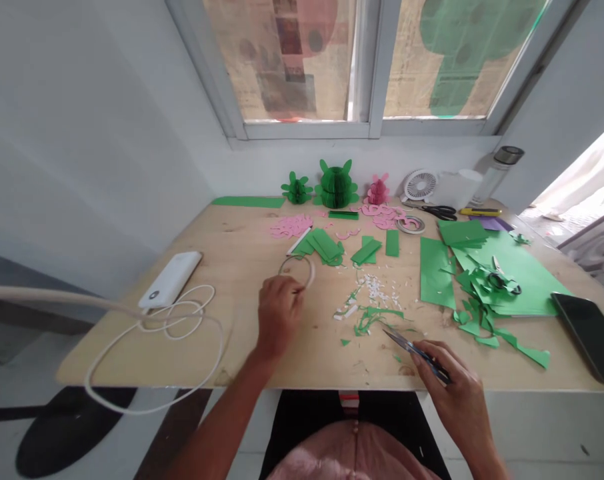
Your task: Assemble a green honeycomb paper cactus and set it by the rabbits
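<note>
Head view: left grip [279,317] pinching a thin pale ring, likely a tape roll [311,273], which juts out just past the fingertips; can't tell if it touches the table [232,247]. Right grip [445,373] closed around a pointed bladed tool [412,350], tip aimed forward-left; scissors or knife, unclear.

Between the two grips, slightly farther out: green scraps [367,320] and white bits [375,288], tool tip just beside the scraps. Past left grip: overlapping green strips [325,245], then pink cutouts [292,227]. Farthest out, by the wall: large green paper figure [336,187] between small green figure [297,190] and pink figure [377,191].

Left of left grip: white power bank [171,279], looped white cable [57,294] near it, partly hanging over the edge. Forward-right of right grip: green sheets [522,273], small scissors [505,283] on cut pieces atop them. Phone [589,337] well right of right grip. Beyond right grip, at the back: white fan [421,185], black-handled scissors [441,211], yellow cutter [481,212].
</note>
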A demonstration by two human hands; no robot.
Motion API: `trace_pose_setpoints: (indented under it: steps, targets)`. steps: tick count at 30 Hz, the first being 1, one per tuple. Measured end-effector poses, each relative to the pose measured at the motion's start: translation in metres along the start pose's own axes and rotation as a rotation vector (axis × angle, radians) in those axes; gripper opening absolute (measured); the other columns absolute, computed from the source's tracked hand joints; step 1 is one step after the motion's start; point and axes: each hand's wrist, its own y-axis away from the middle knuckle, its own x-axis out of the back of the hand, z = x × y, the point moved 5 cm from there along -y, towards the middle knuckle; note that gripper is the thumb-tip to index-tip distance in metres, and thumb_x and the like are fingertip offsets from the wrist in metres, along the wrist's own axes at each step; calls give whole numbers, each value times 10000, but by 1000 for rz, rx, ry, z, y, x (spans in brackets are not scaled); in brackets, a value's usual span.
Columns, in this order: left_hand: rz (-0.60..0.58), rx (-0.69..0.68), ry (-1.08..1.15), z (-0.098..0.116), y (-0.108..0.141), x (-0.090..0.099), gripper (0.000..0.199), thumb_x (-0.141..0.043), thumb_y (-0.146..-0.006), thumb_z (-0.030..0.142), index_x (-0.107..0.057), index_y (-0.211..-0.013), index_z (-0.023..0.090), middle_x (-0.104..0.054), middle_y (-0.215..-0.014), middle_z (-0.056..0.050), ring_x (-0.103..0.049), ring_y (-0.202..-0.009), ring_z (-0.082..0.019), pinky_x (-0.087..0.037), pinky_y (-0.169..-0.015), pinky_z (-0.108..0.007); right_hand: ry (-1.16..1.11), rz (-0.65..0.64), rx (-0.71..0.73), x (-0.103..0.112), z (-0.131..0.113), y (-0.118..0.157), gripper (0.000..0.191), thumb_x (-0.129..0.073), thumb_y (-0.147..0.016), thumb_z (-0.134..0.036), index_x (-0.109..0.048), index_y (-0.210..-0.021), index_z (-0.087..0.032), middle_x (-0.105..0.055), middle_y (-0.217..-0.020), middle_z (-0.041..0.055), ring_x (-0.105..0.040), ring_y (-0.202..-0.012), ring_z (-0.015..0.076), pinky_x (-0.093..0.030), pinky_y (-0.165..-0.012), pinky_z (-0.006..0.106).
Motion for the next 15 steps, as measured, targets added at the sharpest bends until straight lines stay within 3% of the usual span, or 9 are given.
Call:
trace_pose_setpoints:
  steps: [1, 3, 5, 8, 11, 15]
  targets:
    - [-21, -92, 113, 16, 5, -2, 173, -488, -864, 276, -651, -847, 219, -638, -962, -97, -517, -1036, -275, -380, -955, -429, -3, -3, -5, 0, 0, 1, 180, -560, -897, -365, -673, -913, -226, -707, -896, 47, -687, -807, 182, -537, -696, 237]
    - [-202, -258, 336, 43, 14, -9, 140, -555, -832, 281, -637, -729, 234, -636, -817, -67, -547, -917, -255, -401, -893, -406, -12, -16, -18, 1, -1, 1, 173, -558, -903, -356, -669, -920, -225, -705, -903, 49, -685, -817, 181, -534, -707, 239]
    - [-220, -252, 394, 52, 14, -9, 143, -568, -824, 285, -627, -703, 235, -633, -780, -56, -548, -850, -243, -409, -848, -395, -18, -23, -31, 2, -3, 1, 171, -554, -907, -352, -668, -928, -226, -704, -913, 49, -684, -822, 179, -534, -712, 238]
    - [-146, 22, 640, 39, 6, -5, 60, -646, -754, 282, -652, -730, 227, -639, -819, -52, -540, -869, -239, -401, -869, -384, -15, -13, -33, 4, -6, 0, 171, -551, -908, -350, -668, -922, -227, -706, -920, 46, -686, -823, 176, -537, -705, 235]
    - [-254, 199, 887, 28, 4, -11, 128, -750, -614, 260, -631, -612, 213, -596, -647, -5, -537, -700, -190, -433, -758, -327, -3, -17, -16, 2, -5, -3, 180, -543, -908, -353, -673, -926, -228, -711, -916, 41, -693, -824, 173, -543, -697, 231]
    - [-244, 323, 1046, 20, 9, -6, 217, -653, -740, 399, -632, -751, 184, -625, -726, -20, -574, -713, -164, -466, -725, -309, 65, -12, 20, -3, 5, -10, 213, -523, -914, -376, -677, -935, -230, -719, -924, 41, -699, -822, 177, -544, -702, 246]
